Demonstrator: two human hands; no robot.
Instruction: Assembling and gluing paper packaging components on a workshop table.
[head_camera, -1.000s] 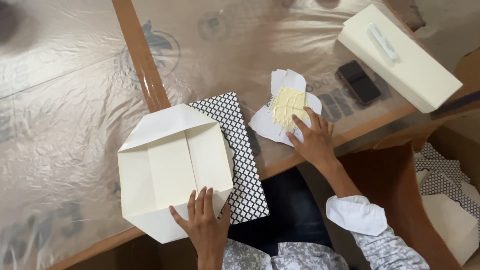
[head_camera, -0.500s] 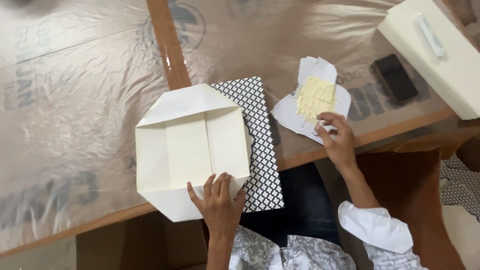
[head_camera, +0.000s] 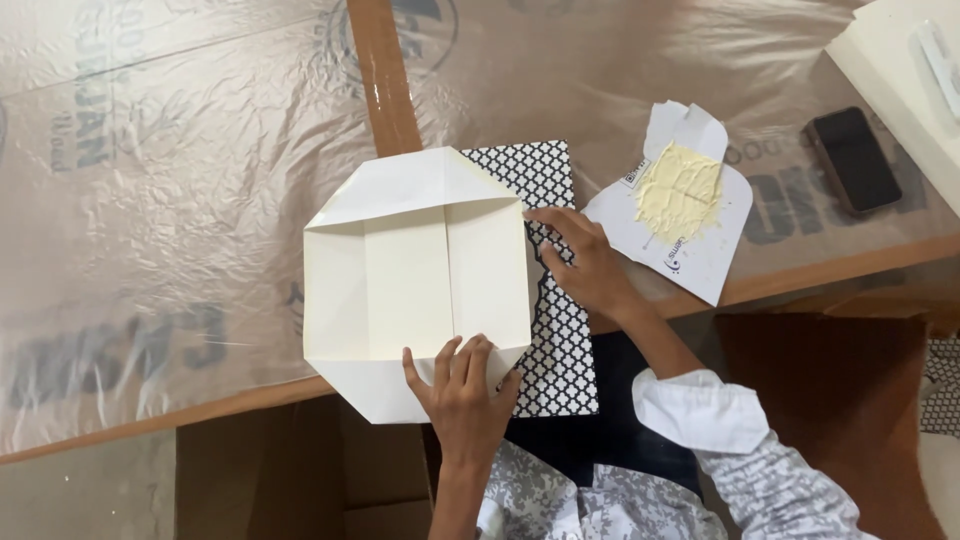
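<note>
A cream folded paper sheet (head_camera: 415, 275), its side flaps turned inward and its corners folded, lies on the plastic-covered table. Under its right side lies a black-and-white patterned paper (head_camera: 560, 330). My left hand (head_camera: 462, 385) presses flat on the folded sheet's lower edge, fingers spread. My right hand (head_camera: 585, 265) rests on the patterned paper, fingertips touching the folded sheet's right edge. Neither hand grips anything.
A white paper scrap (head_camera: 685, 215) smeared with yellowish paste lies right of my right hand. A black phone (head_camera: 855, 160) and a cream box (head_camera: 910, 80) sit at the far right. The table's wooden front edge (head_camera: 200, 410) runs below the sheet.
My right hand has left the paste-smeared scrap and moved left to the folded sheet's right edge. My left hand stays on the sheet's lower edge.
</note>
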